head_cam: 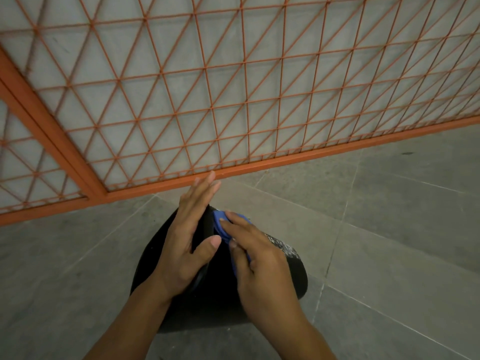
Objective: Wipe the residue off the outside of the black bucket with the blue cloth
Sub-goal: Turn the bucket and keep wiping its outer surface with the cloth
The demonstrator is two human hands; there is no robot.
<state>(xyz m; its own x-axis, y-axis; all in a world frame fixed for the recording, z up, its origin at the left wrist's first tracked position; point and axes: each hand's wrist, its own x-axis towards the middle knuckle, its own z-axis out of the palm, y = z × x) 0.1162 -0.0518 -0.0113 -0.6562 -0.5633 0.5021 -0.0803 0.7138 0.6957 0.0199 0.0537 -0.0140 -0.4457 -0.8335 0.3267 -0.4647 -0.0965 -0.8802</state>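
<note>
Right hand (259,258): fingers curled over the blue cloth (228,231), index and thumb pinching it, pressing the wad against the outside of the black bucket (298,276). Cloth is bunched; only its far end and a strip under the palm show, the remainder is hidden by the hand.

Left hand (189,235): fingers straight and together, thumb spread toward the cloth. Palm lies flat on the bucket's left flank; fingertips overshoot the bucket's far edge. Grips nothing. The thumb tip sits just beside the cloth; cannot tell if they touch.

Bucket: low in the middle of the view, below both hands, apparently on its side or tipped, though its exact pose cannot be told since the hands and forearms cover much of it. A dark band or rib runs across its surface between the two hands. To the right of the right hand, on the bucket's upper right surface, there is a patch of white-grey speckled residue (283,245), touching nothing but the bucket wall. Cloth sits left of that patch, near but not on it.

Around the bucket: grey tiled floor (389,216) with pale grout lines. Beyond the bucket, an orange metal frame (259,166) with orange wire mesh (233,87) in a triangle pattern stands on the floor, with a pale grey surface behind it.
</note>
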